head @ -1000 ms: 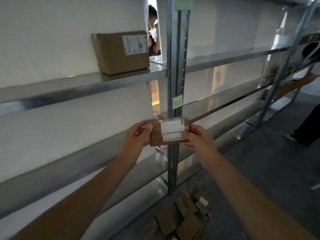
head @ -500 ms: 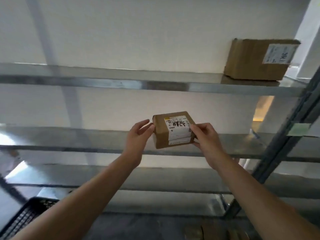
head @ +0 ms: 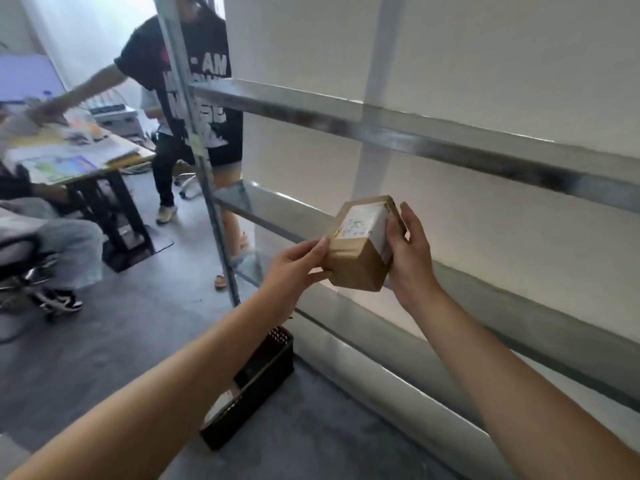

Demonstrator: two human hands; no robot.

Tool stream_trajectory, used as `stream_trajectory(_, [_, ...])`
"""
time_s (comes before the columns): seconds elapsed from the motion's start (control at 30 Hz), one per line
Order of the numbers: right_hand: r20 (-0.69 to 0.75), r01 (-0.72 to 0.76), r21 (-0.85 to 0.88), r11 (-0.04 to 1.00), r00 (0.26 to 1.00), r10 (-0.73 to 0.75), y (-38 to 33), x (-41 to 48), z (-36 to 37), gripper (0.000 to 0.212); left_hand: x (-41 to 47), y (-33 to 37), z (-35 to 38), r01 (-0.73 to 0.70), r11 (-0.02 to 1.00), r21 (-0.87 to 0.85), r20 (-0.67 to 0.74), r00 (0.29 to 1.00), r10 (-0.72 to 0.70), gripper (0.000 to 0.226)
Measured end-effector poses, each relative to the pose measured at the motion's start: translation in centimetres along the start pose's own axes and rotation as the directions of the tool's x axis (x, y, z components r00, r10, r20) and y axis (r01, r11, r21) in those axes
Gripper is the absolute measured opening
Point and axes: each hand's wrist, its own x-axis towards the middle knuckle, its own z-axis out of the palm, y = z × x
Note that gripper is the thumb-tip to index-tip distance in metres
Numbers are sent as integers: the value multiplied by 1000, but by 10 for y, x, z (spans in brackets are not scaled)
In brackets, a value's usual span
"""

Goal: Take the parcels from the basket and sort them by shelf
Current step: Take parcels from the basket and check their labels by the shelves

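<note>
I hold a small brown cardboard parcel (head: pixel 360 258) with a white label between both hands, in front of the metal shelving. My left hand (head: pixel 298 263) grips its lower left end, thumb on top. My right hand (head: pixel 410 254) grips its right side, fingers curled over the label's edge. The parcel is in the air, level with the middle shelf (head: pixel 277 209). On the floor below my left forearm stands the black basket (head: pixel 273 368), with a labelled parcel (head: pixel 221 403) showing inside it.
Bare metal shelves (head: pixel 433 140) run along the white wall at the right, with an upright post (head: pixel 194 140) at their left end. A person in a black T-shirt (head: pixel 194 81) stands behind the post. A cluttered desk (head: pixel 72 150) and a seated person (head: pixel 45 233) are at the left.
My view has swung far to the left along the shelving, bringing the basket and the people into sight. Both hands have kept hold of the parcel, which has turned its label upward and to the right.
</note>
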Motion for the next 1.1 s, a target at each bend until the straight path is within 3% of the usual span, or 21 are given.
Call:
stream_trajectory(0.17, [-82,-96,-138,986,993,85,41,13,93,39,-6,19,-74,-38,999,-38,-155,987,32,38])
stream_trajectory(0.3, [83,-171,-234,957,977,195,72,15,153,21,-5,26,-125,-38,999,-35,-266,964,27,28])
stream_trajectory(0.43, [255,-273,-278,921,903,345,96,18,181,29,1,28,-176,-61,998,26,-343,937,66,17])
stream_trajectory(0.47, [316,-295,-291,910,868,382,101,22,185,33,2,26,-186,-60,996,59,-349,934,77,21])
stream_trajectory(0.57, [473,-308,-380,872,746,470,115,44,195,43,7,21,-207,-41,991,129,-358,930,85,81])
stream_trajectory(0.63, [534,-316,-404,858,680,502,126,61,203,43,13,21,-214,-51,978,201,-345,931,119,101])
stream_trajectory(0.73, [565,-332,-412,848,638,524,146,92,213,49,31,21,-218,-12,967,256,-379,919,112,86])
stream_trajectory(0.83, [453,-402,-401,823,694,560,164,126,225,86,60,19,-213,20,987,162,-511,857,66,54])
stream_trajectory(0.93, [347,-429,-361,828,762,546,179,156,233,79,95,8,-205,35,994,100,-617,786,34,35])
stream_trajectory(1.1, [349,-392,-449,803,750,561,206,197,228,66,141,-28,-195,48,998,40,-732,681,-4,35])
